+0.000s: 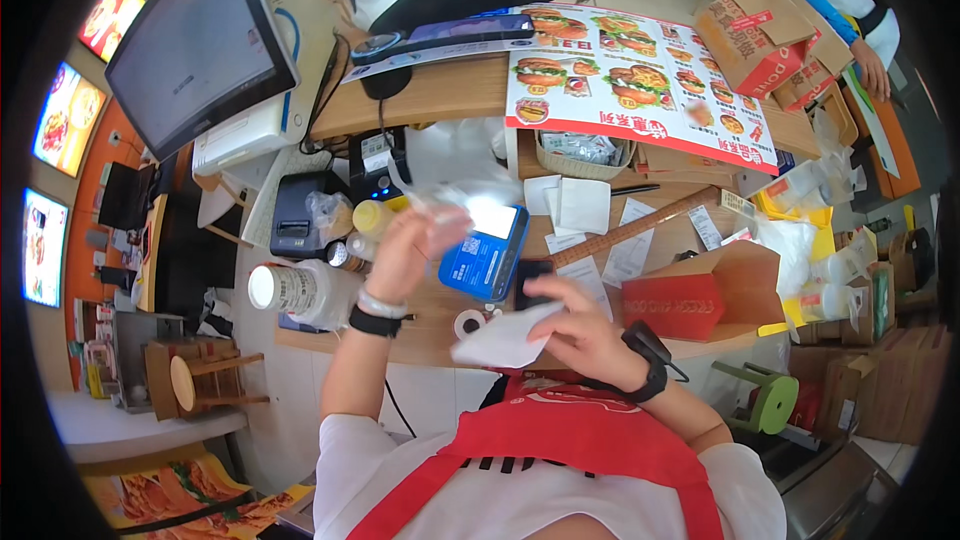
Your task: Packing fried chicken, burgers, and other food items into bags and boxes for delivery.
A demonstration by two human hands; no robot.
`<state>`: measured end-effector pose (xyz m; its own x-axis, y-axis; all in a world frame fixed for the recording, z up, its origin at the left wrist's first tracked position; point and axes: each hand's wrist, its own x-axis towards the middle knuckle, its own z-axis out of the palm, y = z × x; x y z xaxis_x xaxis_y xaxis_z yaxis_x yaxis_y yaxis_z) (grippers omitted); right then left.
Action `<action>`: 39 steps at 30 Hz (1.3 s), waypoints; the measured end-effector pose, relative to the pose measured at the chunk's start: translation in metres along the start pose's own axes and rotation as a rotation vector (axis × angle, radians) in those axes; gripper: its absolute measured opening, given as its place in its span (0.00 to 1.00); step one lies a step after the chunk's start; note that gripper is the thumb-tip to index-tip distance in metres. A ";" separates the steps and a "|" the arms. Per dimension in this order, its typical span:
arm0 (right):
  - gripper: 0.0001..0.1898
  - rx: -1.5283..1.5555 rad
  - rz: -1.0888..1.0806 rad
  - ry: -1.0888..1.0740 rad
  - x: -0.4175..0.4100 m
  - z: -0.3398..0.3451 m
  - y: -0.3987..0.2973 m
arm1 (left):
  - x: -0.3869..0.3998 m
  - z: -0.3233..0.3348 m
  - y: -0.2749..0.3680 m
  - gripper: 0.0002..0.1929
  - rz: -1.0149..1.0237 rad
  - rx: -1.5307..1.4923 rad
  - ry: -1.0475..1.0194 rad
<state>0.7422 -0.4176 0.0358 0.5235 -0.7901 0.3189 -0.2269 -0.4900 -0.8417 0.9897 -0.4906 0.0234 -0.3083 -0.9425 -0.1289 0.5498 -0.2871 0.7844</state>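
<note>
My left hand, blurred by motion, is raised above the counter and pinches a translucent plastic bag. The bag spreads away from my fingers toward the back shelf, its outline smeared. Just beyond that hand stands a blue payment device with a printed code and a bright glare. In my right hand is a folded white paper, likely a napkin, held over the counter's front edge. Behind the right hand lies a dark phone-like device. A tape roll sits left of the paper.
An open red-and-kraft box stands at right, near a brown ruler-like strip and white napkins. Left are a white jug, a receipt printer and a monitor. Paper bags stand by the menu; people are beyond.
</note>
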 end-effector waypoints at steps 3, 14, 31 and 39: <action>0.07 -0.228 -0.072 0.227 0.012 0.007 -0.002 | -0.037 0.027 -0.021 0.11 -0.128 0.246 -0.160; 0.09 0.305 0.063 0.067 -0.057 -0.101 -0.065 | -0.061 0.076 -0.057 0.04 0.072 0.312 -0.261; 0.06 -0.421 0.312 -0.780 -0.083 -0.252 0.008 | -0.019 0.231 -0.146 0.06 0.822 1.431 -0.733; 0.06 -0.650 0.177 -1.126 -0.045 -0.148 0.054 | -0.025 0.235 -0.155 0.09 0.957 1.432 -0.519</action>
<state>0.5844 -0.4631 0.0403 0.7686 -0.2783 -0.5761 -0.5490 -0.7491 -0.3706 0.7298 -0.3825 0.0470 -0.6609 -0.4504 0.6002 -0.2773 0.8898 0.3624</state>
